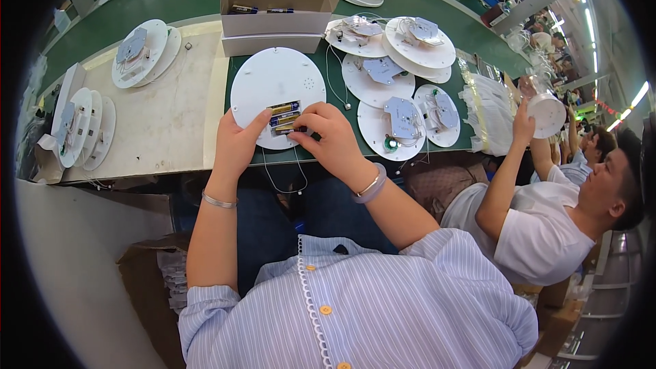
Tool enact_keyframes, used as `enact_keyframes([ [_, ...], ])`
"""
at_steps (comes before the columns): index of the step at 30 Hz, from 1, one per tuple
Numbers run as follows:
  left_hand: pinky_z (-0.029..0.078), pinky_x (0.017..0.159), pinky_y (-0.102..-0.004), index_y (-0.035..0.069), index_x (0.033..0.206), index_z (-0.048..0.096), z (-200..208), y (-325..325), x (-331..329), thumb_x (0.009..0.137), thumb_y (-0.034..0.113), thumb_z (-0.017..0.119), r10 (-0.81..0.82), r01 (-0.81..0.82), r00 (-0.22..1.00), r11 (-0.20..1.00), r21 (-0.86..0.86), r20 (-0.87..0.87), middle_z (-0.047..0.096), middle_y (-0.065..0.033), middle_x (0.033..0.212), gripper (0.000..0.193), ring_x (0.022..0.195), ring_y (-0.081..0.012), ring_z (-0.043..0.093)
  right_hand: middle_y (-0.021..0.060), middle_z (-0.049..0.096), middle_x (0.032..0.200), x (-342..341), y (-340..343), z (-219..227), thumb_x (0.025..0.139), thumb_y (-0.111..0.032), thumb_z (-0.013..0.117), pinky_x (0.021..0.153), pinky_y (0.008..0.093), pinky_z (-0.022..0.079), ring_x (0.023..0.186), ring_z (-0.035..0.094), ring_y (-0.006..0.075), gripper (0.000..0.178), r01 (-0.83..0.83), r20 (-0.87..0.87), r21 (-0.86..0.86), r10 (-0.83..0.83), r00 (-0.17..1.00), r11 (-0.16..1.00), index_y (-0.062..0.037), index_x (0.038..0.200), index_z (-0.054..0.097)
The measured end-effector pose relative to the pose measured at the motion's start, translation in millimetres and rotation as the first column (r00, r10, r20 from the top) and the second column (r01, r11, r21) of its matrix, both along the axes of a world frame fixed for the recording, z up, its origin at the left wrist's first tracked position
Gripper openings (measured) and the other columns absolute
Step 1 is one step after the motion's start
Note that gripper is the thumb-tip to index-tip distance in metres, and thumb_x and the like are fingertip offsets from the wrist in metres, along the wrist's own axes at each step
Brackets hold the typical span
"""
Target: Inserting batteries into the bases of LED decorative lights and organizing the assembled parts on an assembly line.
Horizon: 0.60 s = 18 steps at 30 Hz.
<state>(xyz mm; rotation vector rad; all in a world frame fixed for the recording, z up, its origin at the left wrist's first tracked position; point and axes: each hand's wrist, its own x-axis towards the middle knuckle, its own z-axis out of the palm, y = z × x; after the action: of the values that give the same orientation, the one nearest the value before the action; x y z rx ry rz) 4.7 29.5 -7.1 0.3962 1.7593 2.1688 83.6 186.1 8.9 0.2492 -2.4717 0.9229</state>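
Observation:
A white round disc (277, 72) with a battery compartment near its lower edge is in front of me, at the table's front edge. Several dark batteries with gold ends (284, 108) lie side by side in the compartment. My left hand (238, 142) grips the disc at its lower left rim, the thumb lying beside the batteries. Fingers and thumb of my right hand (333, 138) are pinched on the nearest battery (290, 130), at the compartment's lower side. A thin white cable (266, 176) hangs from the disc below the table edge.
An open cardboard box (273, 25) holding batteries stands behind the disc. White discs with grey plates and wires (386, 99) are piled at the right, with more discs (140, 51) at the left. A co-worker (540, 212) at the right holds a clear-and-white round piece (545, 115).

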Motion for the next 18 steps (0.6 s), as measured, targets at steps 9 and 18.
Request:
enact_keyframes([
  [9,0.046,0.071,-0.0244,-0.003,0.104,0.052,-1,-6,-5,0.078,0.01,0.061,-0.048,0.033,0.992,0.992,0.126,0.118,0.06,-0.009,0.095,0.03,0.083,-0.0129,0.056,0.0075,0.052,0.085,3,6,9,0.068,-0.005,0.065,0.067,0.0296,0.042,0.077,0.052,0.0214,0.016,-0.036,0.102,-0.103,0.046,0.994,0.994,-0.0044,0.083,0.061],
  [18,0.043,0.08,-0.0261,0.0,0.109,0.05,-5,-12,-6,0.08,0.006,0.058,-0.071,-0.037,0.965,0.917,0.397,0.254,0.057,-0.008,0.105,0.03,0.094,-0.0141,0.054,0.0113,0.051,0.101,-16,3,17,0.066,-0.02,0.073,0.07,0.0296,0.047,0.087,0.052,0.0178,0.055,0.221,0.31,-0.641,-0.015,0.951,0.735,0.0036,0.107,0.044],
])
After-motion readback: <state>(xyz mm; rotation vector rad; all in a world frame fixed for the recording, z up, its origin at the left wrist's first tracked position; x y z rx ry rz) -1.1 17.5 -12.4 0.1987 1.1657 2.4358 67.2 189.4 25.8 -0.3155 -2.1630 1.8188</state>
